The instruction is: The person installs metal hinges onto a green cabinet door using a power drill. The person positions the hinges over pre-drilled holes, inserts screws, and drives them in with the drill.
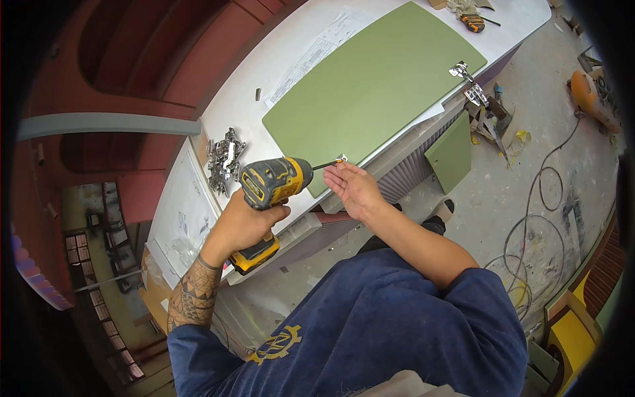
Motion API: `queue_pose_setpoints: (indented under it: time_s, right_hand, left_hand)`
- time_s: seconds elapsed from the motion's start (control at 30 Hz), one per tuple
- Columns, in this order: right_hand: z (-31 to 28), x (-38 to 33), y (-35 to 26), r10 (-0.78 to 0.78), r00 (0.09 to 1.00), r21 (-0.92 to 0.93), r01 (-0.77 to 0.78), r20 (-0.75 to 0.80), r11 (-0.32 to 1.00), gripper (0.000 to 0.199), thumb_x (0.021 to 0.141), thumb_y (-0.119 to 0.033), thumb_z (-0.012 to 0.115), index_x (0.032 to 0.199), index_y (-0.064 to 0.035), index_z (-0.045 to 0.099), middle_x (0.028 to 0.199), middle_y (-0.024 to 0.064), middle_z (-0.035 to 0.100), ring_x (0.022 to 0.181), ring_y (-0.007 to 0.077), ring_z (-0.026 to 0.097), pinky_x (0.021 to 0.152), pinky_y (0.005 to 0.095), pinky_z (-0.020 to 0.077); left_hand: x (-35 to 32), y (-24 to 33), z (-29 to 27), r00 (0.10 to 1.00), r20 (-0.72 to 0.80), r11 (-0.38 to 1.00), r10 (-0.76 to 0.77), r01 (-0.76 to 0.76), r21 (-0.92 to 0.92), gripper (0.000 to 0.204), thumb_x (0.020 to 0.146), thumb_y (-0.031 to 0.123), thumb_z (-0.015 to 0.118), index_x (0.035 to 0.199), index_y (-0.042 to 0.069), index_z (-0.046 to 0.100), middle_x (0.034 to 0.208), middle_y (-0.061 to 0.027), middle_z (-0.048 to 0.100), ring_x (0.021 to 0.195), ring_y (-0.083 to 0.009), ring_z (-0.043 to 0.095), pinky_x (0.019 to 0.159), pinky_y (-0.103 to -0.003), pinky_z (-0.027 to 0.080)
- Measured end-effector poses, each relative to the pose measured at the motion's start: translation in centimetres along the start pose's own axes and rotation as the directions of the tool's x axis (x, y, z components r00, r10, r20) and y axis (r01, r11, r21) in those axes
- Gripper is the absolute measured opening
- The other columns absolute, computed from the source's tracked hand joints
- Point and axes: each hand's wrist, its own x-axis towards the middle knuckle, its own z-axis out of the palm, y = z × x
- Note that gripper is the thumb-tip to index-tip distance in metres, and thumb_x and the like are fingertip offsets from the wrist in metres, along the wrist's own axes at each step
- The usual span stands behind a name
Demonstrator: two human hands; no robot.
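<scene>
My left hand is wrapped round the grip of a yellow and black cordless drill. Its long bit points right, to a small shiny metal piece near the front edge of a green panel. Right beside the bit's tip is my right hand, palm partly up, with thumb and fingertips drawn together at the metal piece. What these fingers pinch is too small to make out. At the panel's right end, a silver hinge sits on the edge with its arm sticking out past it.
Several loose hinges lie heaped on the white worktop, left of the panel. Paper drawings lie behind it. A screwdriver rests at the far right. Another green panel leans below the worktop. Cables loop over the floor.
</scene>
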Motion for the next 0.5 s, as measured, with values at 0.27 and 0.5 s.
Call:
queue_pose_setpoints:
  time_s: [0.27,0.5]
  right_hand:
    - [-0.5,-1.1,0.0,0.009,0.999,-0.05,-0.007,0.032,0.999,0.027,0.106,-0.01,0.056,0.128,0.0065,0.055,0.124,0.0215,0.064,0.111,0.0285,0.068,0.101,0.0387,0.0589]
    - [-3.5,-3.2,-1.3,0.036,0.999,-0.158,-0.031,0.025,0.987,0.027,0.106,-0.012,0.057,0.128,0.0031,0.06,0.103,0.0116,0.071,0.091,0.018,0.07,0.084,0.0318,0.0613]
  left_hand:
    - [2.6,4.9,-3.0,0.984,0.172,0.981,-0.044,0.01,0.193,0.027,0.087,0.017,0.075,0.102,-0.004,0.068,0.074,-0.0088,0.067,0.056,-0.0148,0.066,0.054,-0.031,0.054]
    - [3.7,6.6,-3.1,0.974,0.226,0.933,-0.013,-0.07,0.353,0.03,0.087,0.019,0.071,0.103,-0.005,0.07,0.077,-0.0122,0.071,0.065,-0.018,0.072,0.059,-0.034,0.058]
